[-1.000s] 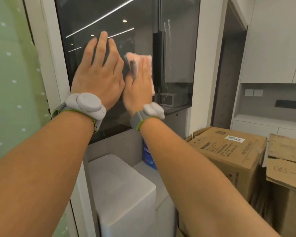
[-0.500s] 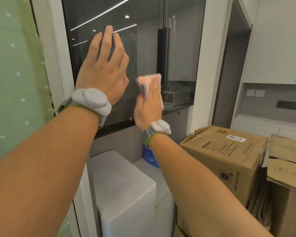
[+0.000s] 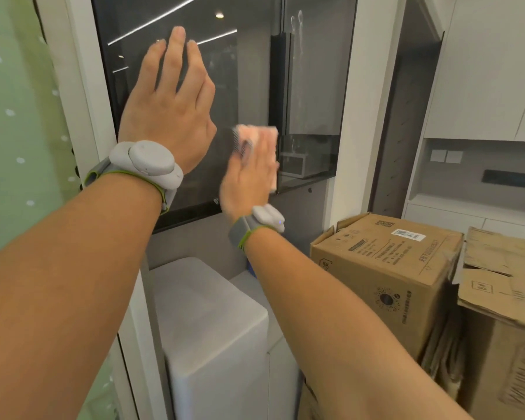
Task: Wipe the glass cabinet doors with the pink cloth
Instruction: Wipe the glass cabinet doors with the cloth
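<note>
A dark glass cabinet door (image 3: 243, 71) fills the upper middle of the head view, with a second glass door (image 3: 315, 86) to its right. My left hand (image 3: 167, 107) lies flat against the left door, fingers straight and slightly apart. Lower and to the right, my right hand (image 3: 249, 177) presses a folded pink cloth (image 3: 259, 134) against the glass near the door's bottom right corner. The cloth sticks out above and beside my fingers. Both wrists wear grey bands.
A white box-shaped unit (image 3: 212, 322) stands below the doors. Brown cardboard boxes (image 3: 385, 268) are stacked at the right, with white cabinets (image 3: 491, 71) behind. A green dotted panel (image 3: 19, 131) covers the left side. A blue object peeks out behind my right forearm.
My right hand has slid the pink cloth down the glass, from beside my left hand toward the door's lower edge. My left hand stays flat on the glass.
</note>
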`<action>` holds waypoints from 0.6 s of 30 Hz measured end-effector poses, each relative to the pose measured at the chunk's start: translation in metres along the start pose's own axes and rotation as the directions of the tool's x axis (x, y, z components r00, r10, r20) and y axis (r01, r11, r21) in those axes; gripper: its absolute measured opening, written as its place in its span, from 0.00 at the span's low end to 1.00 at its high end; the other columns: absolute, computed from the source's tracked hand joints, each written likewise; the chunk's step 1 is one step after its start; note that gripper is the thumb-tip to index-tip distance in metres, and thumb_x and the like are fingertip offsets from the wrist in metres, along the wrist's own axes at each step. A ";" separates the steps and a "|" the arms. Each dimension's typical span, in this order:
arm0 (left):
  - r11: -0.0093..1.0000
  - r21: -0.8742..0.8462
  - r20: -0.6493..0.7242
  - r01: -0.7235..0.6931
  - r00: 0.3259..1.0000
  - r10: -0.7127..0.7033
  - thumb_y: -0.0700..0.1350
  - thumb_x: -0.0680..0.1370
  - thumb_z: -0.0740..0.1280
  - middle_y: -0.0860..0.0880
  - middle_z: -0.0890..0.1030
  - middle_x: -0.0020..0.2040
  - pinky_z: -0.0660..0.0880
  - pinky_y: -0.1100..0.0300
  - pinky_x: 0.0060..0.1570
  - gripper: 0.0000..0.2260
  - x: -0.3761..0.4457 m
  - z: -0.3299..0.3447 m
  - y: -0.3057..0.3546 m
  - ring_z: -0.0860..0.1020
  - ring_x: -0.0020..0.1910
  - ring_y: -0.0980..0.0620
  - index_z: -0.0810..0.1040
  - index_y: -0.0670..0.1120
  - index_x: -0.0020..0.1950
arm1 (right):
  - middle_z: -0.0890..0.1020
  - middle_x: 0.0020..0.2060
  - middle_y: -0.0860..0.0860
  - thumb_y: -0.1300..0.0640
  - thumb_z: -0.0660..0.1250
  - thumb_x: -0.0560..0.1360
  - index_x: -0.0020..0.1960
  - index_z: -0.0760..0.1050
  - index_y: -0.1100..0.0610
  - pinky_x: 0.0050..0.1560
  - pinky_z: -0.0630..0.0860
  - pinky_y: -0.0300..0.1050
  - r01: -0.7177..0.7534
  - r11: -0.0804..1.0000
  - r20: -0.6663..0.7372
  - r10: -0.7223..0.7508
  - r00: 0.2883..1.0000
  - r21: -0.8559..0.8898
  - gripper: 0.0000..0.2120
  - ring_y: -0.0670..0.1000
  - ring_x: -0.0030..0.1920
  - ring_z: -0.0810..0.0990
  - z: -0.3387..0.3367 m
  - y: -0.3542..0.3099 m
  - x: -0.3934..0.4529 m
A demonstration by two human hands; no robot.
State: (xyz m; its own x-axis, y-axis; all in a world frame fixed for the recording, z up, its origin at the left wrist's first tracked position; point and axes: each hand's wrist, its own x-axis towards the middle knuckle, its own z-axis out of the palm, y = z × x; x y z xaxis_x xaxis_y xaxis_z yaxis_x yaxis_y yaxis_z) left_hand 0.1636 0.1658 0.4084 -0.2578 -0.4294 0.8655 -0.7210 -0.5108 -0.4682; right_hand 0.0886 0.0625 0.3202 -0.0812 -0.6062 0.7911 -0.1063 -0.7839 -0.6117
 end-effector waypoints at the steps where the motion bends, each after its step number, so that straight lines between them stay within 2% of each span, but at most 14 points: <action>1: 1.000 0.000 0.000 0.006 1.000 -0.006 0.44 0.86 0.51 0.30 0.61 0.80 0.55 0.35 0.80 0.23 0.000 0.001 0.000 0.55 0.82 0.28 0.64 0.31 0.76 | 0.68 0.75 0.61 0.46 0.45 0.82 0.75 0.66 0.62 0.75 0.63 0.64 0.098 0.995 0.043 -0.098 0.994 0.005 0.30 0.62 0.76 0.67 0.003 -0.012 0.008; 4: 1.000 -0.016 -0.019 0.022 1.000 -0.022 0.43 0.87 0.50 0.30 0.62 0.79 0.56 0.35 0.80 0.21 0.002 0.001 0.000 0.56 0.82 0.29 0.66 0.31 0.75 | 0.56 0.83 0.57 0.49 0.46 0.82 0.83 0.53 0.59 0.84 0.46 0.58 0.239 0.971 0.148 -0.236 0.960 -0.006 0.31 0.58 0.84 0.50 0.014 -0.024 0.018; 6: 0.999 -0.040 -0.029 0.031 0.999 -0.032 0.41 0.86 0.50 0.31 0.63 0.79 0.56 0.36 0.80 0.21 0.002 0.001 -0.001 0.56 0.82 0.30 0.65 0.31 0.76 | 0.54 0.84 0.58 0.52 0.50 0.84 0.83 0.52 0.60 0.84 0.47 0.58 0.249 0.968 0.157 -0.243 0.957 -0.021 0.29 0.58 0.85 0.49 0.012 -0.010 0.011; 8: 0.999 -0.035 -0.023 0.025 0.999 -0.026 0.40 0.84 0.50 0.31 0.63 0.80 0.56 0.36 0.80 0.23 0.002 0.000 -0.002 0.56 0.82 0.30 0.64 0.31 0.77 | 0.60 0.81 0.62 0.53 0.53 0.84 0.81 0.58 0.63 0.82 0.54 0.62 0.154 0.988 0.116 -0.153 0.981 0.006 0.28 0.61 0.82 0.58 0.005 0.011 -0.004; 10: 0.999 -0.028 -0.004 0.018 1.000 -0.019 0.40 0.83 0.50 0.32 0.62 0.80 0.55 0.37 0.81 0.24 0.001 -0.003 -0.002 0.56 0.82 0.30 0.63 0.31 0.78 | 0.65 0.76 0.67 0.52 0.52 0.83 0.77 0.62 0.69 0.76 0.62 0.65 0.000 0.999 0.059 -0.002 0.998 0.032 0.28 0.65 0.77 0.66 -0.002 0.033 -0.019; 13: 1.000 -0.026 0.036 0.014 0.999 -0.013 0.43 0.83 0.50 0.32 0.61 0.81 0.53 0.38 0.82 0.26 0.000 -0.008 0.001 0.55 0.83 0.31 0.63 0.31 0.79 | 0.61 0.80 0.62 0.52 0.50 0.85 0.80 0.58 0.64 0.78 0.59 0.61 -0.277 0.959 0.007 0.277 0.961 0.056 0.27 0.60 0.80 0.61 -0.002 0.039 -0.032; 14: 0.999 -0.030 0.044 0.016 0.999 -0.014 0.44 0.83 0.50 0.32 0.61 0.81 0.53 0.38 0.82 0.27 0.000 -0.010 0.001 0.54 0.83 0.32 0.63 0.31 0.79 | 0.62 0.80 0.60 0.49 0.49 0.85 0.80 0.59 0.62 0.79 0.59 0.60 -0.291 0.956 -0.031 0.292 0.956 0.040 0.28 0.59 0.81 0.61 -0.001 0.036 -0.032; 16: 0.999 -0.033 0.042 0.032 0.999 -0.031 0.45 0.83 0.49 0.34 0.62 0.82 0.53 0.39 0.82 0.28 0.002 -0.012 0.002 0.55 0.83 0.33 0.63 0.32 0.79 | 0.65 0.78 0.60 0.45 0.45 0.82 0.79 0.63 0.57 0.80 0.57 0.60 -0.172 0.985 -0.058 0.172 0.983 0.006 0.30 0.60 0.80 0.63 0.005 0.022 -0.029; 18: 0.997 -0.045 0.027 0.060 0.998 -0.058 0.46 0.83 0.48 0.35 0.64 0.81 0.54 0.40 0.81 0.28 0.003 -0.013 0.001 0.57 0.83 0.35 0.65 0.32 0.78 | 0.54 0.84 0.57 0.45 0.47 0.82 0.83 0.52 0.56 0.84 0.45 0.52 0.002 1.000 0.058 -0.001 0.998 -0.005 0.32 0.58 0.84 0.51 0.015 0.007 -0.033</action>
State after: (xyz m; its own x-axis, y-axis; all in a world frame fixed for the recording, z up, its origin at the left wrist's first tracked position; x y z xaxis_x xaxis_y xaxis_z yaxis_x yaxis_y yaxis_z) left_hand 0.1540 0.1740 0.4129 -0.1975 -0.4191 0.8862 -0.7635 -0.5013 -0.4072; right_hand 0.1057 0.0749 0.2897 -0.0237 -0.6119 0.7906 -0.1113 -0.7843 -0.6104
